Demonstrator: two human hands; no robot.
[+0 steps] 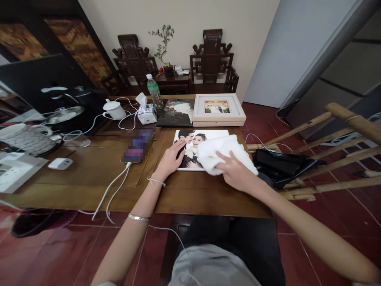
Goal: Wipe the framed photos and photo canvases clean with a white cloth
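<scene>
A frameless photo print of two people lies flat on the wooden table in front of me. My left hand rests flat on its left edge, fingers stretched out. My right hand presses a folded white cloth down on the right half of the print, fingers laid over the cloth. The cloth hides much of the print's right side.
Behind the print lie a dark photo panel and a light wooden framed photo. A phone on a white cable, a tissue box, a green bottle, a white cup and chargers sit left. A black bag lies on a bamboo chair at right.
</scene>
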